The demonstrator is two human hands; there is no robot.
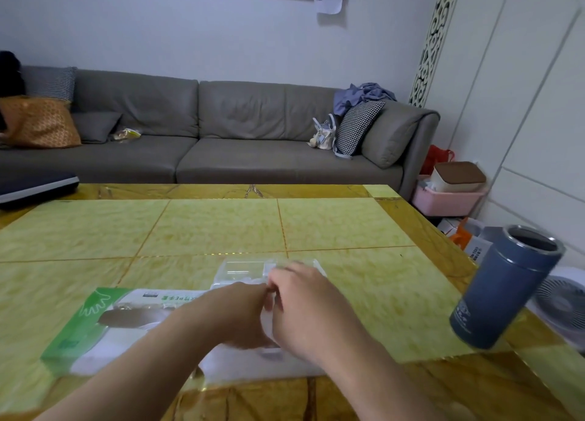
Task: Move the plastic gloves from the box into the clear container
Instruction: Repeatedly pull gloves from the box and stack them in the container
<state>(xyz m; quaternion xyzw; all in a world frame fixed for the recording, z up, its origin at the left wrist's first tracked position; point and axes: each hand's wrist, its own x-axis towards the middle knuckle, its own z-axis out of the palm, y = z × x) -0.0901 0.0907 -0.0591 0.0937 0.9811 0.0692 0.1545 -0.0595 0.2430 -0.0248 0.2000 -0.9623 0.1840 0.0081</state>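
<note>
A flat green-and-white glove box (95,325) lies on the yellow table at the near left, with an oval opening in its top. Just right of it stands the clear container (243,270), mostly hidden behind my hands. My left hand (234,313) and my right hand (304,300) meet over the container, fingertips touching. A thin translucent plastic glove (269,319) shows between them, pinched by both hands. The image is blurred here, so the glove's shape is unclear.
A blue-grey metal tumbler (503,287) stands open-topped near the table's right edge. A dark flat object (34,186) lies at the far left corner. Behind the table is a grey sofa (221,135). A white fan (563,300) and a pink bin (449,199) sit on the floor at right.
</note>
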